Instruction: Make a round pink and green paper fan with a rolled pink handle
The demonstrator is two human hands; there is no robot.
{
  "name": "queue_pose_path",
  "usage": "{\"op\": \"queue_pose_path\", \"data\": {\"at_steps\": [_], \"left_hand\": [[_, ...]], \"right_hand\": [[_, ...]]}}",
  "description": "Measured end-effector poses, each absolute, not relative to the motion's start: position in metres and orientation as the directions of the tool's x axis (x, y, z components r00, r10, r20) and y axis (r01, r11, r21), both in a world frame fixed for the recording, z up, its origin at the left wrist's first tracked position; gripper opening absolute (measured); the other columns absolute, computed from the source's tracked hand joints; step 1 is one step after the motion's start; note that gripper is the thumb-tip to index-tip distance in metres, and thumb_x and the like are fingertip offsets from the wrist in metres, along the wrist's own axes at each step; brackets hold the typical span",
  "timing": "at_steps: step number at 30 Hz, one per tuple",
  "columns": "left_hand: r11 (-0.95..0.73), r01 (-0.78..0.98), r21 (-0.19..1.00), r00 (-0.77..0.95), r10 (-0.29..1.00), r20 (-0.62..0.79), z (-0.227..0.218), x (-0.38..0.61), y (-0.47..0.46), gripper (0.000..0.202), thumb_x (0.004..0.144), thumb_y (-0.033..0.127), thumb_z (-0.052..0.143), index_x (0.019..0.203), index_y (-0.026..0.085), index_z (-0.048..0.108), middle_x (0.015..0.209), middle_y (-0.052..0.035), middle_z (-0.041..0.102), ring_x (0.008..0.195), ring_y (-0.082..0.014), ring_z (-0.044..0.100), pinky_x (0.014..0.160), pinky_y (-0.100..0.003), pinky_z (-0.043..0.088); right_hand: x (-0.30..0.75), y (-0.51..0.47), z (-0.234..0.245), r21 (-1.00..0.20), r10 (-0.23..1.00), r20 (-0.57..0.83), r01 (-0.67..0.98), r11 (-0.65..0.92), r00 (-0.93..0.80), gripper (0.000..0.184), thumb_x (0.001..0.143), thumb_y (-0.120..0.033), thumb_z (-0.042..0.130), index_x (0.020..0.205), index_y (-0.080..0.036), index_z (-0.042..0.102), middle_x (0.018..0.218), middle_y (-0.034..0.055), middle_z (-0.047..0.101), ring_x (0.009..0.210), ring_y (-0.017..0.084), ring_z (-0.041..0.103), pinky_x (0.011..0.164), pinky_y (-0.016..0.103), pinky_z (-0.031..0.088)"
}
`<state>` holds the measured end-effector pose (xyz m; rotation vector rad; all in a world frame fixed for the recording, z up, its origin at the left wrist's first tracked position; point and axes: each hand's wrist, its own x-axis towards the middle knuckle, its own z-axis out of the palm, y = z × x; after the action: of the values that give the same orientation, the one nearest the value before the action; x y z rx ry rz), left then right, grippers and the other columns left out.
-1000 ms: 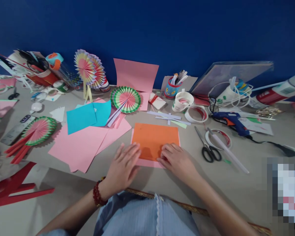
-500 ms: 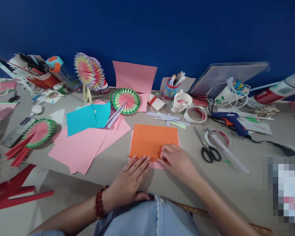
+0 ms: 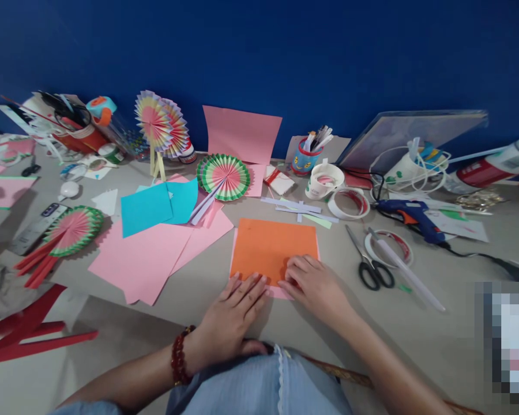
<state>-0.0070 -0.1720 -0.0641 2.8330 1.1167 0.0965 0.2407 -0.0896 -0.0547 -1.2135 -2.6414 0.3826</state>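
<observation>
A sheet of orange paper [image 3: 272,245] lies flat on the table in front of me, on top of a pink sheet [image 3: 281,293] that shows along its edges. My left hand [image 3: 231,311] is open, its fingers stretched out and pressed on the near left edge of the two sheets. On the wrist is a dark red beaded bracelet. My right hand [image 3: 313,285] has its fingers curled together at the near right edge of the orange paper, thumb against it; what lies beneath the fingers is hidden.
Scissors [image 3: 374,271], tape rolls [image 3: 349,204] and a blue glue gun [image 3: 415,216] lie to the right. Left are pink sheets [image 3: 138,259], blue paper [image 3: 145,210] and a folded paper fan [image 3: 75,230]. Another fan [image 3: 224,177] and a pen cup [image 3: 305,158] stand behind.
The whole view has shifted slightly, so things appear a little further right. Both hands stay at the near edge of the orange paper, with hardly any change in their fingers.
</observation>
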Motion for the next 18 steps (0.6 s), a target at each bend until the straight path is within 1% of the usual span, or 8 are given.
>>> {"op": "queue_pose_path", "data": {"at_steps": [6,12,18], "left_hand": [[-0.723,0.683,0.105,0.725,0.689,0.022,-0.0638,-0.0062,-0.173,0.097,0.088,0.079,0.027,0.157,0.01,0.023,0.163,-0.0145,0.026,0.152,-0.0327,0.015,0.122,-0.053,0.008],[-0.716,0.692,0.091,0.718,0.696,0.019,-0.0665,-0.0066,-0.1746,0.096,0.088,0.079,0.028,0.157,0.011,0.024,0.163,-0.0152,0.026,0.152,-0.0335,0.013,0.121,-0.057,0.006],[-0.717,0.694,0.068,0.718,0.696,-0.004,-0.0636,-0.0056,-0.1743,0.094,0.089,0.079,0.024,0.155,0.012,0.029,0.163,-0.0143,0.025,0.152,-0.0337,0.014,0.121,-0.057,0.0]], "right_hand": [[0.2404,-0.0903,-0.0545,-0.332,0.77,0.073,0.713,0.618,-0.633,0.018,0.089,-0.029,0.072,0.079,-0.019,0.059,0.095,0.0043,0.065,0.086,0.021,0.056,0.077,0.034,0.04],[0.2404,-0.0896,-0.0549,-0.34,0.776,0.065,0.717,0.609,-0.628,0.019,0.089,-0.029,0.072,0.078,-0.02,0.058,0.094,0.0043,0.064,0.085,0.021,0.056,0.077,0.034,0.041],[0.239,-0.0917,-0.053,-0.356,0.781,0.07,0.716,0.601,-0.62,0.019,0.089,-0.027,0.071,0.078,-0.02,0.057,0.093,0.0046,0.064,0.086,0.022,0.056,0.076,0.035,0.042]]}}
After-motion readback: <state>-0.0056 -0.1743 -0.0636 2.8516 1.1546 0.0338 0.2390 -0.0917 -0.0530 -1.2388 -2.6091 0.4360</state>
